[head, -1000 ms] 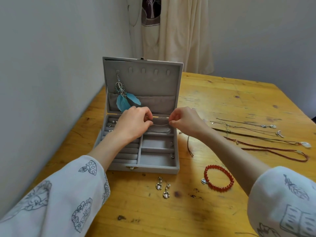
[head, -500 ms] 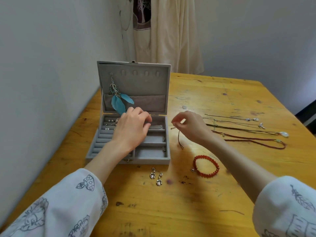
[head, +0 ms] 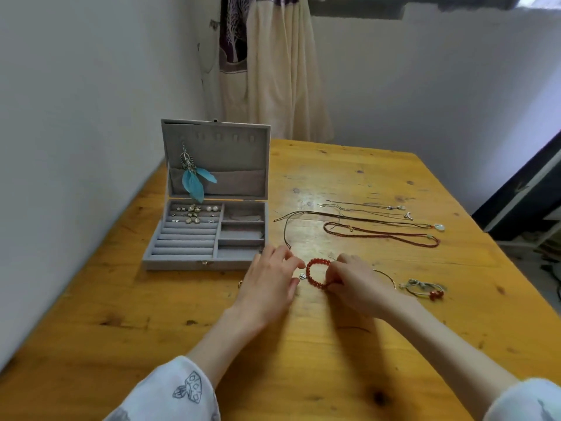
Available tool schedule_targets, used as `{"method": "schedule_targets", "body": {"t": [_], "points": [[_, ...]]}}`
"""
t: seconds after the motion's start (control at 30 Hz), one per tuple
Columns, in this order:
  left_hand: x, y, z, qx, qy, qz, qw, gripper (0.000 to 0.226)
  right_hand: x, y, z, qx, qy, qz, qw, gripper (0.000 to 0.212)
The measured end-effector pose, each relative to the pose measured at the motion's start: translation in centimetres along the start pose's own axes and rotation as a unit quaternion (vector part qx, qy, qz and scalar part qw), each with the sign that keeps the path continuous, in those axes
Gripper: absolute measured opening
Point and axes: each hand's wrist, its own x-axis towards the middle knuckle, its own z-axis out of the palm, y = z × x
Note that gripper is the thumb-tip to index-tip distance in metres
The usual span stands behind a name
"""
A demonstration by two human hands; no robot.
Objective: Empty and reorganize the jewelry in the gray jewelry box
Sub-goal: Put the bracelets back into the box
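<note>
— Lying where, the red bracelet (head: 316, 274)?

— On the table (head: 334, 360), just right of the gray box (head: 194, 256), between the two hands. The right hand (head: 353, 285) has its fingers curled together and pinches the bracelet's right side. A thin wire bangle (head: 387, 276) curves out from behind that hand; whether the fingers hold it too, I cannot tell.

— And the left hand (head: 270, 278)?

— Palm down, fingers relaxed and slightly apart, tips close beside the bracelet's small silver charm (head: 302, 275). I cannot tell if they touch it.

— The box?

— Open, lid upright. A blue feather earring (head: 194, 180) hangs inside the lid. Small studs (head: 194, 212) sit in the rear ring rows on the left; the right compartments look bare or too dim to read.

— What else lies out?

— Necklaces (head: 379, 226) stretched in a row further back on the right, well apart from the box, and a corded bracelet (head: 425, 290) with red beads just beyond the bangle.
</note>
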Motion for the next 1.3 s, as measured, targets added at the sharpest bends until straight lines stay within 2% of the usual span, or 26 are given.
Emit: {"method": "schedule_targets", "body": {"t": [0.1,0.17,0.23,0.37,0.47,0.57,0.63,0.67,0.73,0.8,0.87,0.93,1.0,1.17,1.3], "points": [[-0.2,0.4,0.1,-0.008,-0.040,-0.005,0.999,0.045,-0.2,-0.2,-0.4,0.033,-0.005,-0.021,0.999,0.017],[-0.1,0.3,-0.1,-0.033,-0.055,-0.007,0.998,0.051,-0.3,-0.8,-1.4,0.153,0.005,-0.019,0.988,0.009],[0.0,0.2,-0.5,-0.089,-0.063,-0.021,0.994,0.052,-0.4,-1.5,-2.6,0.269,0.016,-0.025,0.963,0.013],[0.2,-0.1,-2.7,-0.246,-0.047,-0.086,0.964,0.021,-0.1,-3.2,-4.5,0.395,0.011,-0.035,0.918,0.013],[-0.2,-1.6,-4.5,-0.342,-0.031,-0.128,0.930,0.008,0.9,-4.0,-5.3,0.505,0.028,-0.005,0.863,0.013],[-0.4,-3.8,-6.2,-0.460,0.001,-0.186,0.868,0.017,2.3,-4.6,-5.7,0.629,-0.017,0.023,0.777,0.008],[0.0,-5.4,-7.0,-0.467,0.042,-0.207,0.859,0.018,3.4,-5.4,-5.6,0.670,-0.060,0.023,0.740,0.012],[0.4,-6.3,-7.3,-0.464,0.057,-0.216,0.857,0.016,4.0,-6.0,-5.4,0.677,-0.071,0.022,0.732,0.012],[1.4,-7.9,-7.4,-0.440,0.071,-0.236,0.864,0.010,5.3,-7.1,-5.1,0.669,-0.064,0.029,0.740,0.009],[2.5,-9.4,-6.9,-0.373,0.075,-0.248,0.891,0.007,6.9,-8.0,-4.5,0.631,-0.023,0.056,0.773,0.007],[3.5,-10.4,-6.2,-0.271,0.080,-0.239,0.929,0.007,8.7,-8.6,-3.6,0.548,0.036,0.085,0.832,0.005],[4.1,-11.0,-5.4,-0.183,0.090,-0.218,0.954,0.008,10.3,-9.0,-2.6,0.406,0.101,0.076,0.905,0.002],[4.5,-11.2,-4.7,-0.122,0.089,-0.190,0.970,0.012,11.4,-9.2,-1.8,0.280,0.147,0.045,0.948,0.008],[4.6,-11.7,-3.4,-0.025,0.065,-0.136,0.988,0.015,12.6,-9.1,-0.7,0.119,0.176,-0.037,0.976,0.014],[4.6,-11.7,-3.1,0.010,0.051,-0.131,0.990,0.017,12.6,-8.9,0.1,0.052,0.172,-0.077,0.981,0.015]]}}
